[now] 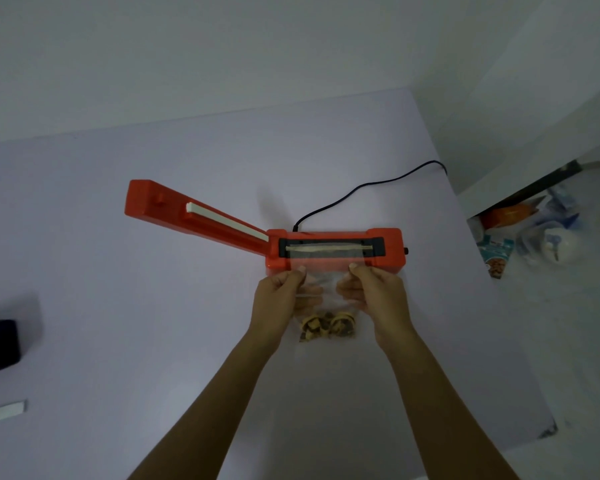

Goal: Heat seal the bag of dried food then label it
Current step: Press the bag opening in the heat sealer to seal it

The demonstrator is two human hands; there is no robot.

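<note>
The step in hand looks like positioning: a clear plastic bag [326,296] is being laid with its open mouth across the sealing strip [328,250] of an orange impulse heat sealer [333,252] that stands toward the far edge of the pale lilac bench [153,306]. The left hand [279,299] pinches the bag's left upper edge between thumb and fingers, and the right hand [374,292] pinches the right upper edge the same way, so both are closed on the film and stretch it flat. The bag hangs just in front of the sealer, toward the near edge; its mouth appears to reach the strip, though the film is too transparent to tell how far it overlaps. Inside, a small heap of dried food [328,326], tan and dark brown pieces, sits at the bottom, well clear of the mouth. The sealer's orange lever arm [194,213] is raised and swung to the left, so nothing is clamped yet. The next move, I judge, calls for keeping the mouth smooth and unwrinkled on the strip, freeing one hand and pressing the arm down. A small white rectangular label [7,411] lies near the bench's left edge, unused, and a black power cord [361,188] runs from the sealer toward the far right corner.
</note>
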